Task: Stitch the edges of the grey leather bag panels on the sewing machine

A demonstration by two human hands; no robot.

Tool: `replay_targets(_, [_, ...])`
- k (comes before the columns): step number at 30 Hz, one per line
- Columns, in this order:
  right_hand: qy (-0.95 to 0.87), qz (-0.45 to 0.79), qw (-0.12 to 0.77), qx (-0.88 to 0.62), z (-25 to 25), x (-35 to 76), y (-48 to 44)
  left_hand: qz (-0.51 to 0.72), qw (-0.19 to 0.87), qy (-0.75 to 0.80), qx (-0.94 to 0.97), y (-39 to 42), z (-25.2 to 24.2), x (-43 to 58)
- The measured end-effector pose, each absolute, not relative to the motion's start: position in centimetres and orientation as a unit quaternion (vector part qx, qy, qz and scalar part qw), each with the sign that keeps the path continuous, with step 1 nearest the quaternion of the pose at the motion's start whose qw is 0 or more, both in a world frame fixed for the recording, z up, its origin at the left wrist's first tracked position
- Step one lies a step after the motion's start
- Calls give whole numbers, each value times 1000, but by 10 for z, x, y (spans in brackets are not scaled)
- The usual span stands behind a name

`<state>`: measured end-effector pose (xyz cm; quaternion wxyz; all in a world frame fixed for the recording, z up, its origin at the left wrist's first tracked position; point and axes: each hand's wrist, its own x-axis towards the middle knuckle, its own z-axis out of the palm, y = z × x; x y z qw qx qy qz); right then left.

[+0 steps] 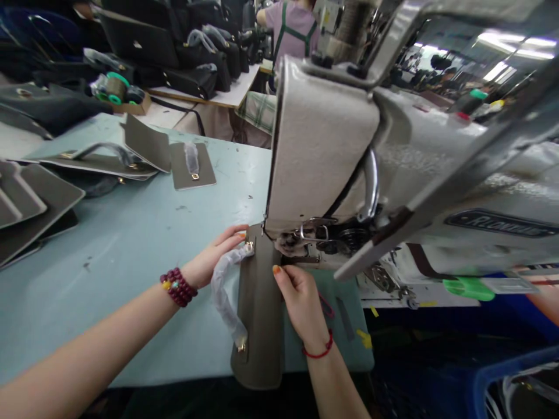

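Observation:
A long grey-brown bag panel [261, 302] lies lengthwise on the pale green table [170, 326], its far end under the head of a sewing machine [318, 151]. Fixed to it by gold buckles is a carrying handle [225, 291] wrapped in clear plastic. My left hand [218, 256] rests at the panel's far left edge near the upper buckle, fingers stretched out. With thumb and bent fingers, my right hand [299, 297] pinches the panel's right edge just below the machine head. The needle area is mostly hidden behind the machine's casing.
Grey panels [39, 203] are stacked on the left, beside a small panel with a wrapped strap [194, 169]. Thread spools [117, 90] stand in a box farther back. Black bags [174, 52] crowd another table, near a person in an apron [292, 29]. A blue bin [484, 384] is lower right.

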<state>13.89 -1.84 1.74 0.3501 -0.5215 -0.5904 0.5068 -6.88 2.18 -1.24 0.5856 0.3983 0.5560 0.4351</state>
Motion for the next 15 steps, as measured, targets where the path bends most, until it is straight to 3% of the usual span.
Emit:
replay_targets(8, [-556,523,344,-547,5,135,-32,428,537,522,505,-16,-22,-56])
replay_targets(15, [-647,400,320,-565,36,179,-64,458,589,497,443,13,-5,-26])
